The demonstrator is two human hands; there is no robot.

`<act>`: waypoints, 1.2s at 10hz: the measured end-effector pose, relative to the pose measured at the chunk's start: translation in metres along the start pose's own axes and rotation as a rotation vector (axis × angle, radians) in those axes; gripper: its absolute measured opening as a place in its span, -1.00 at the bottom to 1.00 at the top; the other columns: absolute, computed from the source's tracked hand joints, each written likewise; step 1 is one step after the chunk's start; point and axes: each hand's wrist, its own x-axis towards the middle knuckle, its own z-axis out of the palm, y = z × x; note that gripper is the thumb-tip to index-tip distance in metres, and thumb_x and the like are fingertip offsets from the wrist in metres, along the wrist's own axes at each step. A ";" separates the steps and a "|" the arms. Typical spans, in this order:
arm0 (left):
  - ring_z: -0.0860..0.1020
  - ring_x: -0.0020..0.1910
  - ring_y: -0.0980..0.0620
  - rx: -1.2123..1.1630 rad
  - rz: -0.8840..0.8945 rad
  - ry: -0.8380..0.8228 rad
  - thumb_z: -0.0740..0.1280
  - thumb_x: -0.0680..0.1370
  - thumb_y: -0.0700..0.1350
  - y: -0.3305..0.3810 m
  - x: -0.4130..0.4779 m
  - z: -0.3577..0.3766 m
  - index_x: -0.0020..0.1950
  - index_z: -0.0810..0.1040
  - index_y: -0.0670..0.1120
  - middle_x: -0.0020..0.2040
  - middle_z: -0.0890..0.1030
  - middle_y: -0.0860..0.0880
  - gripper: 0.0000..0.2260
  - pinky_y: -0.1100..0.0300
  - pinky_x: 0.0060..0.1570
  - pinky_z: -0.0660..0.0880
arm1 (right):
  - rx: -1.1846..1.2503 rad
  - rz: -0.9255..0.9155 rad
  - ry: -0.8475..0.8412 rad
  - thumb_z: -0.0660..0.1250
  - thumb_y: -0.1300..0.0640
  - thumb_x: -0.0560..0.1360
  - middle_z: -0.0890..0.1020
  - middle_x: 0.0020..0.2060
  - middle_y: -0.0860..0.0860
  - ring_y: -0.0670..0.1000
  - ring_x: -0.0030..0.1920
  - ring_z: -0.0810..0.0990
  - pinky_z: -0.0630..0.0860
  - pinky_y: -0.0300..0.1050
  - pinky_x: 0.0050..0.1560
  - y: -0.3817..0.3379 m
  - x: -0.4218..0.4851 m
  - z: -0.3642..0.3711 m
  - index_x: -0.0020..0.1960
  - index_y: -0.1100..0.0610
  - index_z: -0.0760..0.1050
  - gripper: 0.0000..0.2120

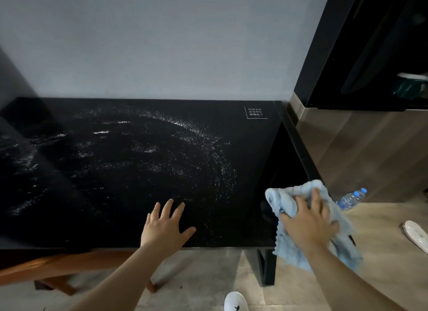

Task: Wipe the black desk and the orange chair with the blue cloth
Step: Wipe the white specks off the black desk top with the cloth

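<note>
Head view, read left to right with the black desk (115,160) as the landmark.

- **Orange chair** (58,268): tucked under the desk's left front edge. Only part of its frame shows, and the visible rail runs roughly along that edge.
- **Black desk**: its long axis runs left to right, with the back edge against a grey wall (162,44). Pale arcs and streaks of droplets (185,148) curve across the top. A small white printed label (255,112) sits at the far right corner.
- **Left hand** (166,225): lies flat on the desk near the middle of the front edge. It is released, holding nothing, with fingers straight, spread and pointing toward the wall.
- **White shoe** (235,301): on the floor in front of the desk.
- **Blue cloth** (291,195): bunched at the desk's right front corner. Its long axis runs front to back along the right edge, and its near end hangs past the corner.
- **Right hand** (310,220): on top of the cloth, grasping it, with fingers dug into the folds.
- **Clear bottle** (350,199): on the floor just right of the desk, its blue cap pointing away from the desk. Whether it stands or lies, and what it contains, cannot be told.
- **White slipper** (415,235): farther right on the floor.
- **Dark cabinet** (370,44): rises beyond the desk's right edge.
</note>
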 end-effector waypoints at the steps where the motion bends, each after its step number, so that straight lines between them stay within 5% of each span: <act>1: -0.18 0.52 -0.17 -0.011 0.006 -0.003 0.03 0.54 0.33 0.002 -0.002 0.004 0.53 -0.14 0.20 0.56 -0.14 -0.01 -0.37 -0.07 0.47 -0.09 | 0.039 -0.207 -0.006 0.29 -0.20 0.36 0.32 0.38 -0.02 0.11 0.34 0.31 0.41 0.16 0.10 -0.042 -0.031 0.007 0.19 -0.14 0.42 -0.58; 2: -0.17 0.52 -0.18 0.014 0.009 0.021 0.02 0.56 0.30 0.005 -0.004 0.005 0.52 -0.12 0.22 0.56 -0.13 -0.01 -0.41 -0.07 0.47 -0.07 | 0.126 -0.602 -0.221 0.43 -0.19 0.08 0.56 0.20 -0.03 0.13 0.08 0.58 0.48 0.09 -0.24 -0.079 -0.073 0.010 -0.07 -0.13 0.54 -0.56; 3: -0.17 0.52 -0.16 -0.011 0.010 0.023 0.03 0.56 0.30 0.004 -0.007 0.003 0.52 -0.10 0.24 0.56 -0.12 0.00 -0.42 -0.06 0.47 -0.07 | 0.524 -0.673 -0.489 0.28 -0.30 0.15 0.42 0.35 0.01 0.20 0.12 0.52 0.40 0.13 -0.06 -0.056 -0.048 0.005 0.07 -0.06 0.46 -0.43; 4: -0.18 0.52 -0.16 -0.021 0.019 0.007 0.03 0.56 0.30 0.001 -0.009 0.004 0.52 -0.11 0.24 0.56 -0.12 0.00 -0.42 -0.06 0.47 -0.08 | 0.302 -0.077 -0.312 0.15 -0.33 0.35 -0.12 0.50 -0.01 0.19 0.45 0.11 0.26 0.32 0.22 -0.026 -0.027 -0.022 0.36 -0.22 0.25 -0.41; 5: -0.15 0.52 -0.16 -0.067 -0.004 0.032 0.05 0.57 0.26 0.007 -0.010 0.003 0.51 -0.04 0.23 0.56 -0.07 0.01 -0.46 -0.07 0.47 -0.06 | 0.020 -0.023 -0.145 0.16 -0.29 0.45 -0.22 0.52 -0.04 0.18 0.50 -0.08 0.16 0.32 0.33 -0.014 -0.002 -0.005 0.36 -0.28 0.20 -0.51; 7: 0.03 0.48 -0.16 -0.091 -0.075 0.106 0.07 0.60 0.19 0.017 -0.005 -0.007 0.50 0.00 0.24 0.51 0.08 0.02 -0.51 -0.02 0.43 0.10 | -0.079 -0.613 -0.062 0.21 -0.19 0.33 0.26 0.44 -0.05 0.16 0.36 0.30 0.31 0.14 0.13 -0.050 -0.041 0.017 0.24 -0.19 0.35 -0.53; 8: 0.02 0.48 -0.15 -0.098 -0.087 0.110 0.09 0.59 0.19 0.018 -0.001 -0.009 0.51 -0.06 0.20 0.52 0.07 0.01 -0.45 -0.04 0.43 0.11 | -0.113 -0.203 0.022 0.21 -0.18 0.40 0.28 0.38 -0.04 0.09 0.31 0.30 0.36 0.10 0.12 -0.011 0.008 0.009 0.32 -0.15 0.30 -0.51; 9: -0.10 0.52 -0.15 -0.106 -0.106 0.106 0.10 0.59 0.18 0.025 0.008 -0.013 0.53 -0.18 0.14 0.54 -0.02 -0.01 -0.38 -0.08 0.45 0.06 | -0.049 0.120 -0.032 0.17 -0.27 0.46 0.07 0.50 0.00 0.17 0.39 0.17 0.33 0.26 0.22 -0.010 0.027 0.009 0.39 -0.15 0.22 -0.46; 11: -0.20 0.52 -0.11 -0.081 -0.022 0.120 0.12 0.59 0.17 0.063 0.043 -0.031 0.53 -0.21 0.12 0.56 -0.10 -0.01 -0.35 -0.13 0.46 -0.05 | -0.141 -0.464 -0.047 0.24 -0.28 0.38 0.11 0.50 -0.08 0.12 0.40 0.19 0.30 0.16 0.17 -0.031 0.033 0.026 0.36 -0.21 0.24 -0.42; 12: -0.20 0.52 -0.09 -0.089 0.005 0.126 0.11 0.59 0.17 0.079 0.061 -0.039 0.53 -0.22 0.11 0.56 -0.11 0.00 -0.35 -0.13 0.46 -0.07 | -0.157 -0.162 -0.033 0.17 -0.26 0.44 0.10 0.48 -0.09 0.09 0.38 0.22 0.33 0.14 0.18 -0.001 0.078 0.017 0.39 -0.21 0.17 -0.45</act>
